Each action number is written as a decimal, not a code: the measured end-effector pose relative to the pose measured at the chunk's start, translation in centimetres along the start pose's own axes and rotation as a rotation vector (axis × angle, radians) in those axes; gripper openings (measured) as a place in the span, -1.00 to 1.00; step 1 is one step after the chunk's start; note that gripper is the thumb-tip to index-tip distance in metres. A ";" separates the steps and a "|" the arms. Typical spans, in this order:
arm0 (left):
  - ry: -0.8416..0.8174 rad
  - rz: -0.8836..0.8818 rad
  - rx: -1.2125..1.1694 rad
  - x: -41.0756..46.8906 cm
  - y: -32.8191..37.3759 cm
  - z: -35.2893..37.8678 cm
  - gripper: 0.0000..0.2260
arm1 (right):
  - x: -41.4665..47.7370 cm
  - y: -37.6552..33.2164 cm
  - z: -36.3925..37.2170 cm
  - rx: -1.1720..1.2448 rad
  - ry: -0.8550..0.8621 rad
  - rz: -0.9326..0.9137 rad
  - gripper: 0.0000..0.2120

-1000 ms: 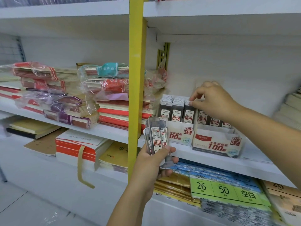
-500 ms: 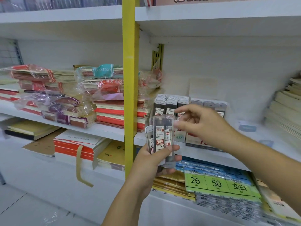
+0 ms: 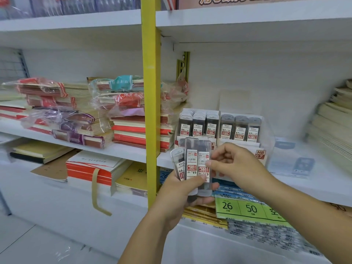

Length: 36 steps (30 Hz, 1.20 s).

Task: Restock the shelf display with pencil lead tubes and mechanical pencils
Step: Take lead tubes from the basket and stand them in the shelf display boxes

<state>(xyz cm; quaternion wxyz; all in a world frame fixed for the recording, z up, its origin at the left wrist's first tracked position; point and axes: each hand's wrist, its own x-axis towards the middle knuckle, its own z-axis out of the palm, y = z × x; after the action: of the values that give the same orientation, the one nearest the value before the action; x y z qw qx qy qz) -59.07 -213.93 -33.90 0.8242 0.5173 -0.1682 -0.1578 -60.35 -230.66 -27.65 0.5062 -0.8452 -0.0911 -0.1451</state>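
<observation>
My left hand grips a fanned bunch of clear pencil lead tubes with red and white labels, held upright in front of the shelf. My right hand pinches the rightmost tube of that bunch at its edge. Behind them on the middle shelf stand two white display boxes: a 0.5 box at the left and a 0.7 box at the right, each with a row of dark tubes. No mechanical pencils are visible.
A yellow upright post divides the shelving just left of the hands. Wrapped notebook stacks fill the left shelf. Cream books lean at the far right. Green price cards lie on the shelf below.
My right hand left the 0.7 box on the shelf and came down to the bunch in my left hand, where it now pinches a tube. The camera moved closer.
</observation>
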 end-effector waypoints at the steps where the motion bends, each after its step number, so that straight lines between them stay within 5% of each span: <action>1: 0.004 0.000 -0.004 0.0 -0.1 -0.1 -0.74 | 0.0 0.1 -0.1 0.022 0.013 0.018 -0.87; 7: 0.119 0.031 0.055 0.2 -0.1 -0.7 -0.74 | -0.7 -0.1 -2.1 0.150 -0.098 0.120 -0.92; 11: 0.161 0.073 0.089 0.1 0.2 -0.4 -0.60 | -1.2 0.2 -2.4 0.014 -0.254 0.133 -0.89; 15: 0.201 0.073 0.140 0.1 -0.1 -0.4 -0.75 | -0.8 0.3 -3.2 0.058 -0.245 0.154 -0.87; 20: 0.249 0.075 0.100 0.1 0.1 -0.5 -0.77 | -0.3 0.6 -4.5 0.442 -0.197 0.229 -0.79; 23: 0.264 0.064 0.103 0.2 0.1 -0.4 -0.76 | -0.2 0.3 -4.4 0.467 -0.128 0.168 -0.71; 30: 0.262 0.055 0.083 0.8 0.3 -0.1 -0.81 | 3.0 -3.3 -8.7 -0.115 0.335 -0.239 -0.84; 36: 0.279 0.064 0.058 1.7 0.0 -0.2 -0.79 | 7.5 -3.8 -9.7 -0.590 0.227 -0.346 -0.75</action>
<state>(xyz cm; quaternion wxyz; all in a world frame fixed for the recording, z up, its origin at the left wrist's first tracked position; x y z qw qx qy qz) -57.45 -214.46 -33.78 0.8288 0.5522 -0.0730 -0.0534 -55.89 -237.35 -17.67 0.2153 -0.9055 -0.1301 -0.3417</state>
